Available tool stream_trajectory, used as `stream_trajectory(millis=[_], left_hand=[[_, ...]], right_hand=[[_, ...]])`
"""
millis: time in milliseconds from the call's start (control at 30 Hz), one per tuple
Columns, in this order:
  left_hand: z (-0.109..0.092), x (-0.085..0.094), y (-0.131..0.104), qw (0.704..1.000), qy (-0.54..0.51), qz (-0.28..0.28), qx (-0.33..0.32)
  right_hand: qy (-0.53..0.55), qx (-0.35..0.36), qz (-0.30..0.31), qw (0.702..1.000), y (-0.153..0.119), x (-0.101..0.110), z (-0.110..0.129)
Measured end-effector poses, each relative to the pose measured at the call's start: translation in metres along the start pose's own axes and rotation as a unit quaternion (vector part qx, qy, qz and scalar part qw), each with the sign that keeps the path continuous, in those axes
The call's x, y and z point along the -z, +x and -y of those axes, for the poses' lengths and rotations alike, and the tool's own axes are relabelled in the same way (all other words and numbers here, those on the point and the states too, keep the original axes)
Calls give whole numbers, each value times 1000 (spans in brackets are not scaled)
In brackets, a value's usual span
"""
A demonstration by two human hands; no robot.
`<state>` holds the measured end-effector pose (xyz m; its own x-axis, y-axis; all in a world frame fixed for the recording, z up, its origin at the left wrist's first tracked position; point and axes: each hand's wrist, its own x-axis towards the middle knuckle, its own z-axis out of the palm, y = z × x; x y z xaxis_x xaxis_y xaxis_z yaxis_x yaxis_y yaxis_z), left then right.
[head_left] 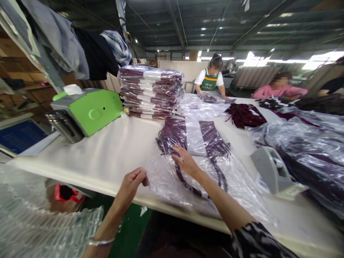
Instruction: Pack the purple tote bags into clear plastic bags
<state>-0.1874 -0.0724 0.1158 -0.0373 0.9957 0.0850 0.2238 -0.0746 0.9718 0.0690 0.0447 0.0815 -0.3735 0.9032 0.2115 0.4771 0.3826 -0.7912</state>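
A folded dark maroon garment (174,130) with a white paper strip (195,138) lies inside a clear plastic bag (172,186) on the table. Its dark straps curve toward me under the film. My right hand (186,161) rests on the bag near the garment's lower left, fingers spread and open. At the bag's left edge, my left hand (135,179) is closed in a pinch on the plastic. The fingertips there are partly hidden.
A stack of bagged garments (150,93) stands behind, beside a green machine (94,109) and a steel flask (64,125). At right are a grey tape dispenser (268,168) and a plastic-covered pile (309,150). Co-workers (212,79) work across the table.
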Motion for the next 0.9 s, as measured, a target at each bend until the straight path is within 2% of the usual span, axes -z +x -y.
stream_trajectory(millis=[67, 133, 167, 267, 333, 400, 533, 633, 733, 800, 900], left_hand=[[-24, -24, 41, 998, -23, 48, -37], [-38, -61, 89, 993, -37, 98, -49], [-40, -83, 114, 992, -41, 113, -46], [-30, -143, 173, 990, -11, 138, -25], [-16, -166, 196, 990, 10, 139, -23], [-1, -171, 207, 991, 38, 120, -35], [23, -148, 209, 987, 111, 67, -91], [29, -139, 206, 953, 248, 76, -158], [26, -146, 204, 892, 402, 63, -197], [24, -153, 204, 878, 438, 47, -187], [25, -159, 207, 876, 449, 41, -168]], right_hand=[[164, -5, -25, 986, -7, 13, 19], [282, -30, -20, 959, -8, 26, 28], [306, -48, -20, 950, -6, 33, 26], [263, -158, -80, 948, 11, 49, 1], [211, -252, -134, 935, 23, 56, -26], [190, -306, -154, 920, 29, 60, -50], [198, -321, -136, 916, 26, 64, -73], [184, -337, -111, 917, 28, 69, -77], [128, -359, -97, 919, 38, 75, -80], [74, -362, -101, 924, 42, 80, -81], [-14, -337, -128, 933, 35, 95, -73]])
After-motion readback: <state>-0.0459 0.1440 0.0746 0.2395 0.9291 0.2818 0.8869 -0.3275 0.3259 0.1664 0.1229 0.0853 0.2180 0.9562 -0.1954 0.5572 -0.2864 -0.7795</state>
